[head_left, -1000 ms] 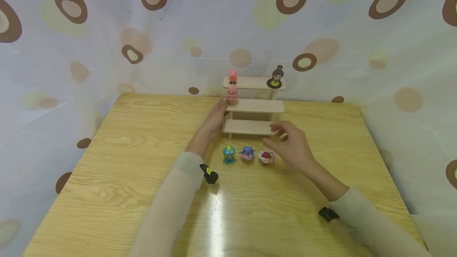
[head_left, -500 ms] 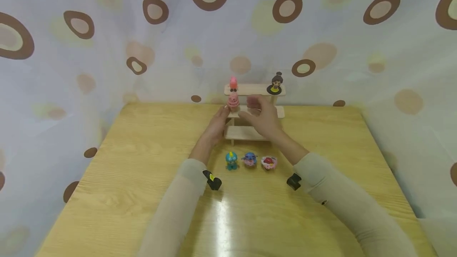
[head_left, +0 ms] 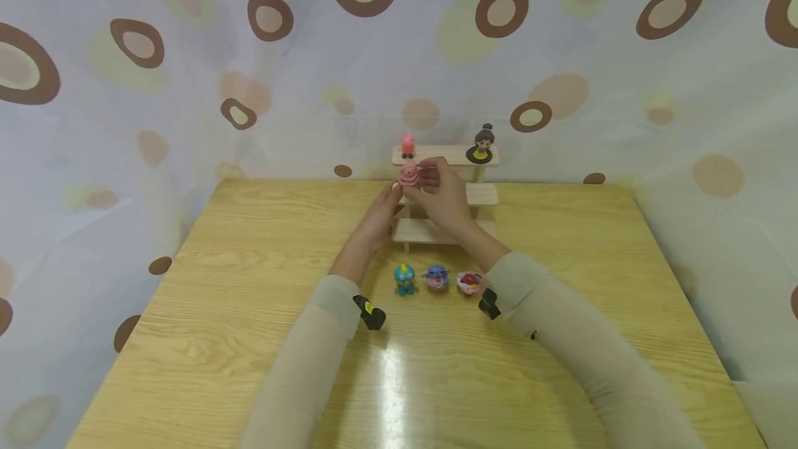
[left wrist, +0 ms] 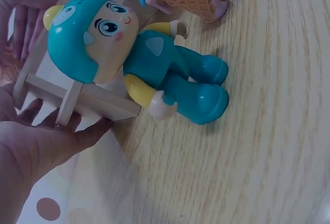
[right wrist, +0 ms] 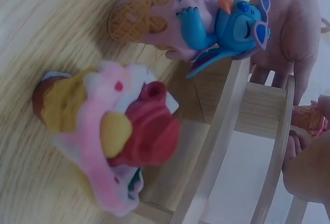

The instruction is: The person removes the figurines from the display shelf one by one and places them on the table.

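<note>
A wooden three-tier shelf stand [head_left: 427, 231] is at the back of the table. My left hand [head_left: 377, 219] grips its left end, with fingers along the side frame in the left wrist view. On the middle tier's left end is a pink ice-cream-cone figurine [head_left: 408, 174]. My right hand [head_left: 445, 196] pinches it between thumb and fingers; its brown cone base [right wrist: 308, 118] shows in the right wrist view. In front of the stand are a teal-suited doll [left wrist: 160, 64], a blue figurine with sunglasses on a cone [right wrist: 221, 26] and a pink-and-white figurine with a red top [right wrist: 124, 131].
The top tier carries a small pink-red figurine [head_left: 408, 146] at its left and a dark-haired doll [head_left: 483, 144] on a black base at its right. A patterned curtain [head_left: 299, 89] hangs behind the wooden table [head_left: 262, 276].
My right hand has moved left and up from the stand's lower right to the pink ice-cream-cone figurine, and its fingers have closed around it. My left hand has stayed on the stand.
</note>
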{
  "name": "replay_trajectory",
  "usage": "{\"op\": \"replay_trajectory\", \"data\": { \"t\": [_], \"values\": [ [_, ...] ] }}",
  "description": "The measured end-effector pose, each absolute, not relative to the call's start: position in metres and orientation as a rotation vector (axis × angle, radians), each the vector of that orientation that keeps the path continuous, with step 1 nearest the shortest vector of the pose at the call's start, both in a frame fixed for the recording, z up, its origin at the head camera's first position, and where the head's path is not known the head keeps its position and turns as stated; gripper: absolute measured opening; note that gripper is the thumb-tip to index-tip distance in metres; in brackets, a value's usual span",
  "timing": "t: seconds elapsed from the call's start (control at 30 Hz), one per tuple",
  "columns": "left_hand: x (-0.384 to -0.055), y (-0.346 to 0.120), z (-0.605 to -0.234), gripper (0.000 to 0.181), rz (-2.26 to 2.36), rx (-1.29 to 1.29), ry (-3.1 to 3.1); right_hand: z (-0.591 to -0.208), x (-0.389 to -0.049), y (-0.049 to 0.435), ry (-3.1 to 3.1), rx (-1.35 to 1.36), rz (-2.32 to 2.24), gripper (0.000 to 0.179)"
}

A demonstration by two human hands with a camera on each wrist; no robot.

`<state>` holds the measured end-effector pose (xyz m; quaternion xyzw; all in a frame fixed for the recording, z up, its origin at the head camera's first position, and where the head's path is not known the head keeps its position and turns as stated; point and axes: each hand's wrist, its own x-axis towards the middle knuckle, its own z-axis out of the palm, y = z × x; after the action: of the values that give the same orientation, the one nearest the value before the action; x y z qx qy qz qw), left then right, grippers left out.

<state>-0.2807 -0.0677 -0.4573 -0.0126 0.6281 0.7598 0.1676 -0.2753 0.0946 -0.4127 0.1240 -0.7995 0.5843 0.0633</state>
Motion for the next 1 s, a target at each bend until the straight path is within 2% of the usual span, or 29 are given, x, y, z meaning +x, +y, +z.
{"op": "replay_trajectory", "data": {
  "t": [0.37, 0.6, 0.8, 1.0],
  "values": [
    [-0.282, -0.067, -0.453, 0.061, 2.167, -0.039, 1.783, -0.408, -0.275, 0.092, -2.404, 0.402, 1.735, 0.046],
    [-0.279, -0.069, -0.456, 0.066, 2.144, -0.058, 1.787, -0.414, -0.272, 0.096, -2.432, 0.391, 1.672, 0.044],
    [-0.280, -0.069, -0.457, 0.058, 2.165, -0.060, 1.766, -0.412, -0.260, 0.118, -2.445, 0.379, 1.609, 0.045],
    [-0.281, -0.072, -0.456, 0.063, 2.157, -0.045, 1.772, -0.405, -0.236, 0.151, -2.389, 0.387, 1.632, 0.044]
  ]
}}
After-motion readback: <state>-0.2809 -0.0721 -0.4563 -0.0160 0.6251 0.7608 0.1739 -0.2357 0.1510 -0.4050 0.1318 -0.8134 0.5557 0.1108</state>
